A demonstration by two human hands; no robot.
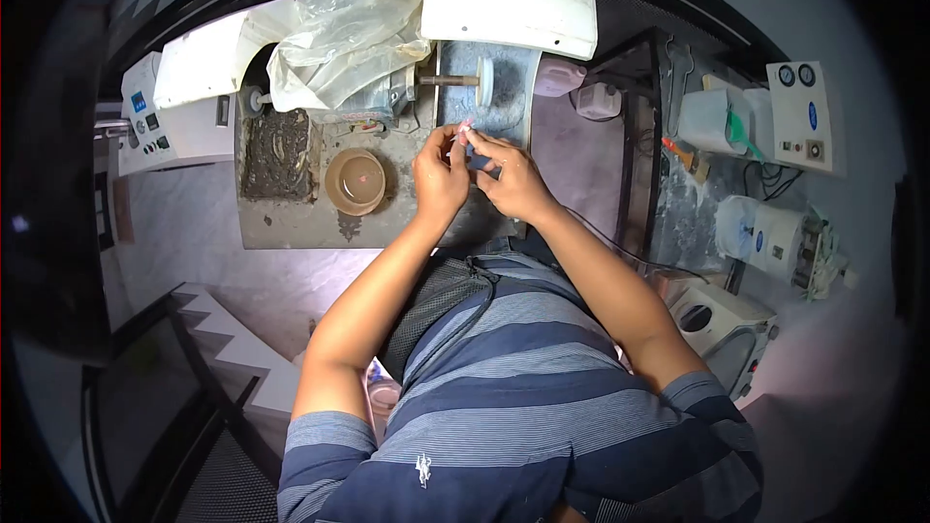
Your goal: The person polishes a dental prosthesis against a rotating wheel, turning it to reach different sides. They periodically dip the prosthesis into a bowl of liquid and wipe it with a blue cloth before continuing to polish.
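Pinched at the fingertips of both hands is a small pink-and-white piece (466,125), which looks like a denture part; the fingers cover much of it. My left hand (439,174) grips it from the left, thumb and fingers closed. From the right, my right hand (515,184) closes thumb and forefinger on it, its other fingers curled. Just beyond the hands stands a pale round polishing wheel (485,83) on a motor shaft (448,80); the piece is apart from it. Left of my hands sits a brown bowl (334,169) of liquid with a small pink bit in it.
A tray of dark, wet material (279,157) lies left of the bowl. Clear plastic (344,34) drapes the motor, and a white hood (511,2) overhangs the wheel. At right are plastic jugs (598,101), a clear container (715,121) and white machines (802,116).
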